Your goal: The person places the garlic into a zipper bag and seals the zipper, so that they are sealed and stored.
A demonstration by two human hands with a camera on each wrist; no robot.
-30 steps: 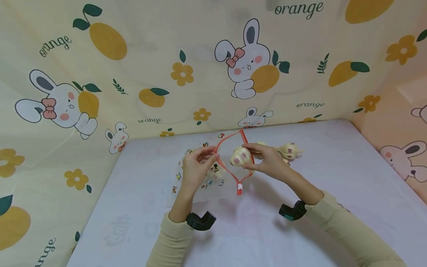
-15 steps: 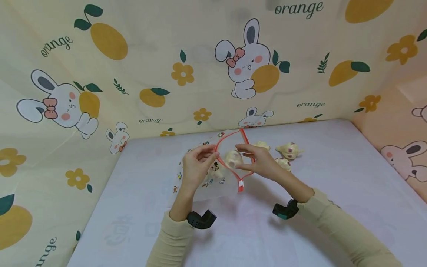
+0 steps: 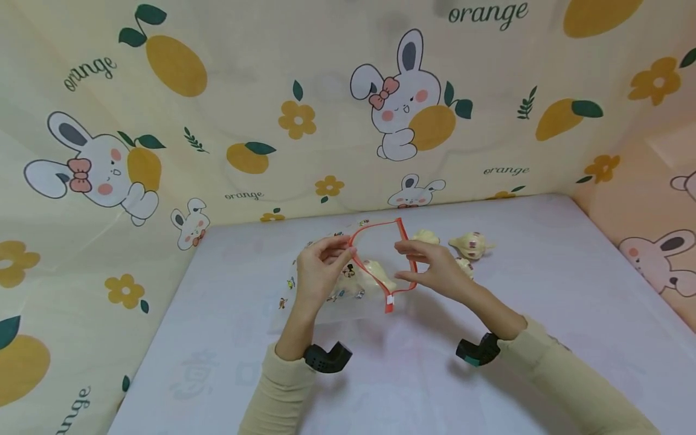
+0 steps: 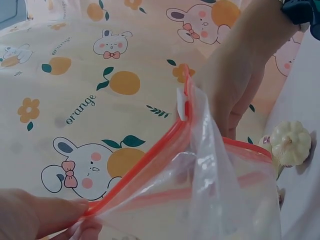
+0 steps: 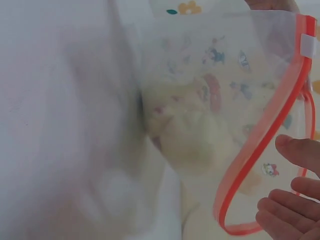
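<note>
A clear zip bag (image 3: 353, 311) with a red edge and cartoon prints stands with its mouth wide. My left hand (image 3: 322, 269) pinches the red edge (image 4: 135, 170) on the near left side. Inside lies a pale garlic bulb (image 3: 379, 275), blurred through the plastic in the right wrist view, with another pale shape behind the prints. My right hand (image 3: 437, 266) is at the bag's mouth, thumb and fingers apart, nothing between them. In the right wrist view its fingers (image 5: 287, 210) lie beside the red rim (image 5: 265, 125).
To the right of the bag, loose garlic bulbs lie on the white-covered table (image 3: 217, 338): one farthest right (image 3: 472, 244), one behind the right hand (image 3: 426, 237), and one partly hidden by it (image 3: 465, 266). A patterned cloth wall (image 3: 337, 78) rises behind.
My right hand carried a garlic bulb into the bag's mouth, let it go and drew back right. The bulb dropped lower inside the bag. The left hand kept its pinch.
</note>
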